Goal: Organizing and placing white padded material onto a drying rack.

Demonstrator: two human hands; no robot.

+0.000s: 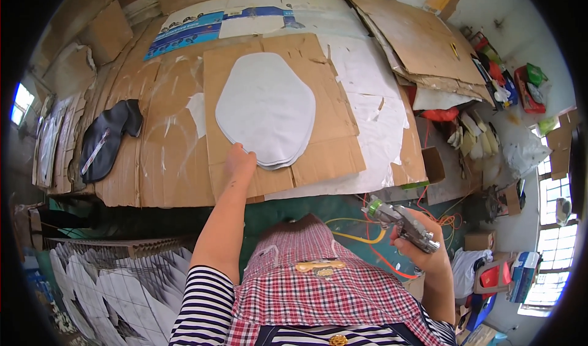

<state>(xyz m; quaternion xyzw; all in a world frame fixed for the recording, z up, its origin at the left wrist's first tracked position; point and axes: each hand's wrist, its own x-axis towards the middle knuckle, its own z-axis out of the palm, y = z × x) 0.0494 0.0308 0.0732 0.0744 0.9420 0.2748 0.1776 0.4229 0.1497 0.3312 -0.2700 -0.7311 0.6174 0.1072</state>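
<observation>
Rounded pale-grey sheet stack (266,110): my left fingers (238,148) touching, grip unclear. Stack's right: grey metal spray gun (411,224), clamped in my right fingers (402,246).

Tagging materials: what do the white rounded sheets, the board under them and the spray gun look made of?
White rounded sheets: maybe synthetic leather or foam, smooth and fairly matte; faint creases suggest flexibility, exact material unclear.
Board: cardboard, brown and matte, with a crease and torn patches.
Spray gun: likely metal; grey surfaces with glints.
</observation>
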